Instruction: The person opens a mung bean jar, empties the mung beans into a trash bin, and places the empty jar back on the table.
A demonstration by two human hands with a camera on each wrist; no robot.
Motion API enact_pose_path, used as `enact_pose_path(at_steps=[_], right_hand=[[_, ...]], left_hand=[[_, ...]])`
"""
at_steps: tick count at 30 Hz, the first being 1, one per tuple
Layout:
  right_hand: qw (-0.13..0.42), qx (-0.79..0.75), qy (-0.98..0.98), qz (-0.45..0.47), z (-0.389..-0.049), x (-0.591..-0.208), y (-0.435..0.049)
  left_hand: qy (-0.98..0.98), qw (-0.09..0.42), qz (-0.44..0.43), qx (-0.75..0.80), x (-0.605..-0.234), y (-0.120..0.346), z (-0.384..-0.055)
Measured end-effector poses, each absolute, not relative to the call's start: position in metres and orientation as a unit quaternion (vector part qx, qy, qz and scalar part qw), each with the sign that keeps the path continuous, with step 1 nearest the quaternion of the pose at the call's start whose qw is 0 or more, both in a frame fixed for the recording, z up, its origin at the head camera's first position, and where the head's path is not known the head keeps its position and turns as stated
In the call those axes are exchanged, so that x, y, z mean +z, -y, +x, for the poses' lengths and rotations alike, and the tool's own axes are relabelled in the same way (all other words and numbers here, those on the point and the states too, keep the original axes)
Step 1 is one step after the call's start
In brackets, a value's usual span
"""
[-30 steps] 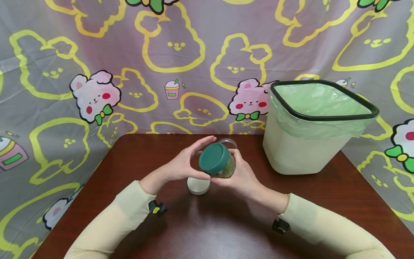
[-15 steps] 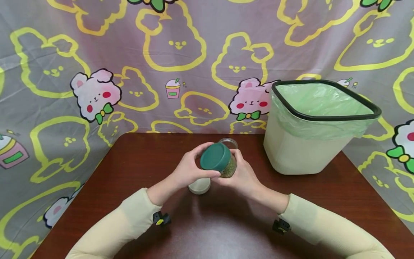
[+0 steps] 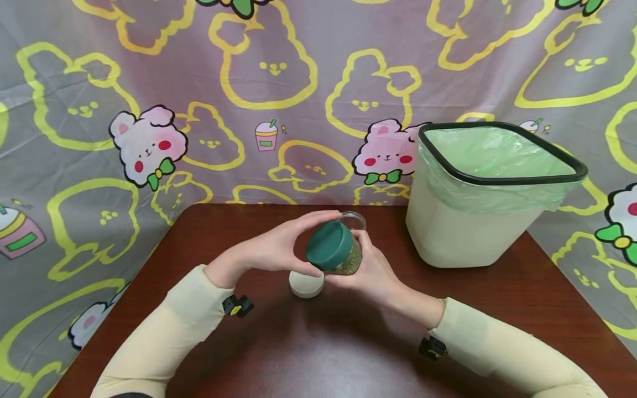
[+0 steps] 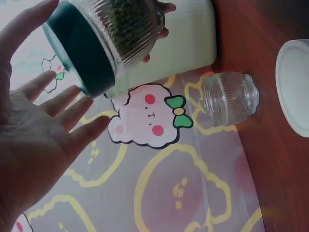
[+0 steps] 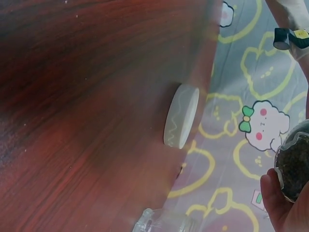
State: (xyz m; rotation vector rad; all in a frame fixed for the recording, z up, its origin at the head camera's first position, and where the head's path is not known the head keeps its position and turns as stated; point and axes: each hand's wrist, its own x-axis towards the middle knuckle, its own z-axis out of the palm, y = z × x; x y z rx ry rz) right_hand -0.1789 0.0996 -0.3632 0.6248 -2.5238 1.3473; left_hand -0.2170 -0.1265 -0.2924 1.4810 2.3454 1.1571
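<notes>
A ribbed clear jar [image 3: 352,260] of small green dried bits, topped by a dark green lid [image 3: 328,245], is held tilted above the table, lid toward the left. My right hand [image 3: 376,275] grips its body; in the right wrist view its base [image 5: 294,166] shows the dark contents. My left hand [image 3: 276,244] is spread around the lid, thumb and fingers extended. In the left wrist view the fingertips [image 4: 72,92] lie right at the lid's edge, the palm apart from it. Below the hands sits a white round shallow container [image 3: 306,285].
Behind the hands, a clear glass jar [image 4: 231,99] stands on the dark wooden table [image 3: 219,232]. A cream trash bin [image 3: 458,232] with a green liner stands at the back right. A patterned cloth [image 3: 293,83] hangs behind the table.
Half a second ago the left hand closed around the lid; now its fingers have spread and the wrist has swung left. The right hand and jar stay nearly in place.
</notes>
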Motion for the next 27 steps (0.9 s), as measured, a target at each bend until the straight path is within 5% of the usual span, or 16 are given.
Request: enact_pose_path(at_steps=[6,19,27], right_hand=[[0.091,0.458,0.858,0.214,-0.178,-0.365,-0.100],[0.099,0.459,0.860,0.199,-0.179,-0.368,-0.103],[0.106,0.459,0.854,0.220,-0.180,-0.365,-0.106]], left_hand=[[-0.770,0.055,0.494,0.400,-0.301,0.120,-0.216],[-0.835,-0.006,0.342,0.431,-0.314,0.106,-0.203],[-0.795,0.047,0.446,0.409,-0.306,0.113,-0.210]])
